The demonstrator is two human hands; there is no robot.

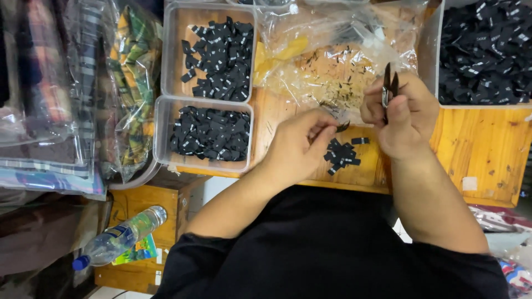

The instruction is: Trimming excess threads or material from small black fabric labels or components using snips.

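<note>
Head view: left hand pinches small black label, white-marked.

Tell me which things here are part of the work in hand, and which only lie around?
In use:
- left hand pinching a black label
- right hand holding snips
- small label pile
- label trays

Lying about:
- water bottle
- bagged fabric

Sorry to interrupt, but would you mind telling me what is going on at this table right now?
A person sits at a wooden table. The right hand holds small thread snips, blades up. The left hand pinches a small black label at its fingertips, just above a little pile of black labels. Two clear trays to the left and a bin at the right are full of similar labels. A plastic bag lies behind the hands.
</note>
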